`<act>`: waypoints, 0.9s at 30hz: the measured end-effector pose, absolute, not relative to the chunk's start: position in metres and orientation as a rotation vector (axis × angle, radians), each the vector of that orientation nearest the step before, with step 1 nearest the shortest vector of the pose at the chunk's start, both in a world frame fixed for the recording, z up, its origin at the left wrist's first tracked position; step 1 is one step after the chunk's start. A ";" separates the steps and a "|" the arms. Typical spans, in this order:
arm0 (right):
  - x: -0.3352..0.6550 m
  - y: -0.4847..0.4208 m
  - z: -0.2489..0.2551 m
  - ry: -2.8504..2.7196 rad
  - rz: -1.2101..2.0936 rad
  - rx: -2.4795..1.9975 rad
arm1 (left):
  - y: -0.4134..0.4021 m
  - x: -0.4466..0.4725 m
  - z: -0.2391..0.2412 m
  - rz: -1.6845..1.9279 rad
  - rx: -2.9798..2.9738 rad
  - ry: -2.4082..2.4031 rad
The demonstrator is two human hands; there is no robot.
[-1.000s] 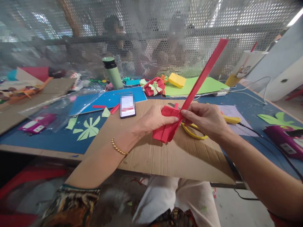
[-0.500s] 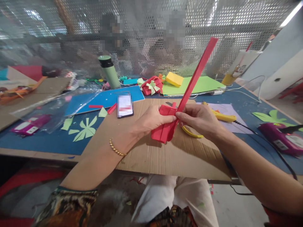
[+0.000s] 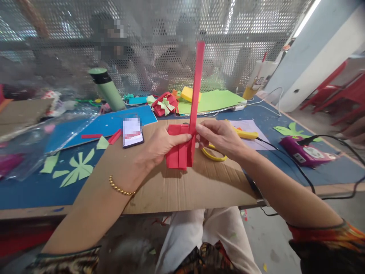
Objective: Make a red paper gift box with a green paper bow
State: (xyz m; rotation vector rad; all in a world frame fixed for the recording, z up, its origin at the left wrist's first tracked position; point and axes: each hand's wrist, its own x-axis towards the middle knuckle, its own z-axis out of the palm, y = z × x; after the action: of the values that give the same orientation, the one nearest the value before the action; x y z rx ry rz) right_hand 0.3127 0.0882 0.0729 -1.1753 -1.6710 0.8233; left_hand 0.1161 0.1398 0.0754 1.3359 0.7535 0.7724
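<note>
My left hand (image 3: 159, 146) is closed on a flat folded red paper piece (image 3: 176, 156), its thumb pressed across the front near the right side. A long red paper strip (image 3: 196, 83) stands almost upright along that side and rises well above the piece. My right hand (image 3: 218, 137) is closed, with thumb and fingertips at the strip's right edge, level with the left thumb. Behind and below the right fingers lie yellow-handled scissors (image 3: 215, 156), partly hidden. Cardboard (image 3: 171, 194) lies under both hands.
A phone (image 3: 132, 131) lies left of the hands. To the right are a yellow corded tool (image 3: 245, 133), probably a glue gun, and a purple power socket (image 3: 306, 152). Green paper cutouts (image 3: 78, 169) lie left. A green bottle (image 3: 107, 89) and a drink cup (image 3: 256, 80) stand behind.
The red strip has swung from leaning right to nearly upright, and the folded piece now faces me flatter. The view has turned right, so the scene sits further left.
</note>
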 end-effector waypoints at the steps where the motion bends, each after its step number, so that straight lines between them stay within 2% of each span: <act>1: 0.313 0.088 0.073 -1.662 0.855 -1.144 | 0.140 0.117 0.077 0.825 1.309 0.739; 7: 0.307 0.097 0.060 -1.746 0.897 -1.010 | 0.141 0.121 0.077 1.093 1.178 0.793; 21: 0.307 0.097 0.055 -1.779 0.792 -1.166 | 0.146 0.119 0.075 1.010 1.284 0.691; 27: 0.307 0.096 0.057 -1.813 0.646 -1.209 | 0.149 0.115 0.074 0.963 1.410 0.733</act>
State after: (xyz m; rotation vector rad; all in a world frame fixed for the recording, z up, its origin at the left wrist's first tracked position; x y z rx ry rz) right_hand 0.3070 0.0965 0.0570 -1.2090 -1.8128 0.6462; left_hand 0.1154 0.1487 0.0744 1.4097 0.7334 0.9627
